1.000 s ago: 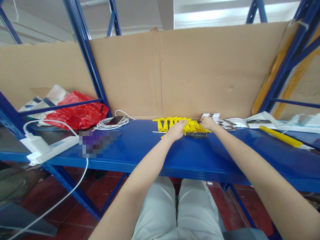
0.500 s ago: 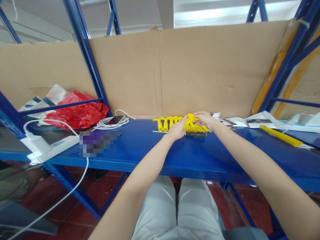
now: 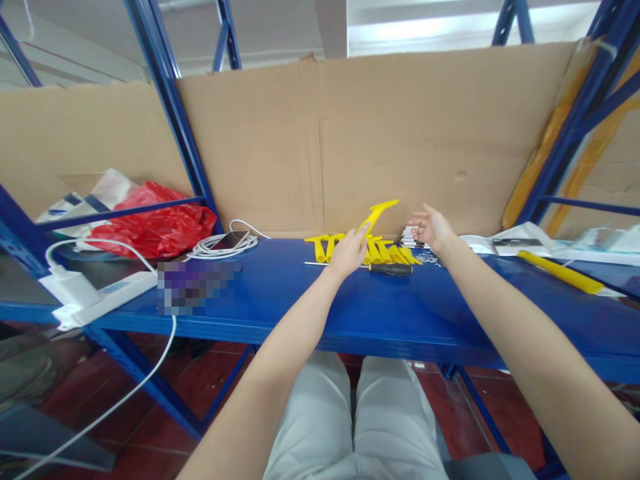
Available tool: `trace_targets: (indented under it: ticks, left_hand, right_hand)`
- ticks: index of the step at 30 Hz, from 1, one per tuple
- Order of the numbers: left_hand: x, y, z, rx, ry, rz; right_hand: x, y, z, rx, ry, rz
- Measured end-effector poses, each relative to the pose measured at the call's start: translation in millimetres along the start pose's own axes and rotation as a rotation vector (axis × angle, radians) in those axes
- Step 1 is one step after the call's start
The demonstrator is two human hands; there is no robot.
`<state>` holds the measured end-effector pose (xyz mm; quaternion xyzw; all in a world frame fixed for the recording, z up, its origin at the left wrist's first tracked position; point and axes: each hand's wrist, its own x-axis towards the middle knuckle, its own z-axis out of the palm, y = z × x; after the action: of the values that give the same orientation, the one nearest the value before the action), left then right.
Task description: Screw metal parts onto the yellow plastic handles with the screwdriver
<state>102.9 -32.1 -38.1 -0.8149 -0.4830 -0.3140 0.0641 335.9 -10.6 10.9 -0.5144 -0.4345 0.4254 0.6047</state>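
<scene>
1. Trousers (image 3: 315, 413), pale grey, fill the nearest part of the view, on the near side of the screwdriver (image 3: 393, 269).
2. Blue surface (image 3: 300, 300) carries the screwdriver, which lies flat, dark handle to the right and thin shaft to the left.
3. Power strip (image 3: 129, 293), white, sits well to the left of the screwdriver.
4. Left hand (image 3: 349, 255) hides part of the screwdriver's shaft; its fingers are closed around the stem of a yellow piece (image 3: 375, 215).
5. That held piece tilts up and rightward, above and beyond the screwdriver, its crossbar at the top.
6. Row of yellow pieces (image 3: 384, 253) lies just beyond the screwdriver, partly covered by the left hand.
7. Right hand (image 3: 434, 229) hangs beyond and to the right of the screwdriver, its fingers spread loosely, with no hold on anything visible.
8. Small pale bits (image 3: 431, 260) are scattered beyond the screwdriver's handle, below that hand; white stacked items (image 3: 409, 237) lie farther back.
9. Cardboard (image 3: 400, 133) stands upright behind everything, farthest from the screwdriver.
</scene>
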Motion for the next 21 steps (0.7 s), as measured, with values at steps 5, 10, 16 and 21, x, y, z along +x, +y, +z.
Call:
trace_targets:
  ticks: [5,10,16,21]
  left_hand:
    - [3,-27,-15.3,0.06,0.044,-0.463]
    - [2,-56,-14.7,0.11,-0.031,-0.66]
    - [1,-64,-3.6,0.084,-0.068,-0.73]
    - [0,-64,0.7,0.091,-0.092,-0.762]
  right_hand:
    - [-7,3,-3,-0.041,0.028,-0.018]
    - [-15,5,-2,-0.073,0.075,-0.004]
    - [-25,-3,-13,-0.208,0.024,-0.038]
    - [-18,-15,-61,-0.564,0.016,0.028]
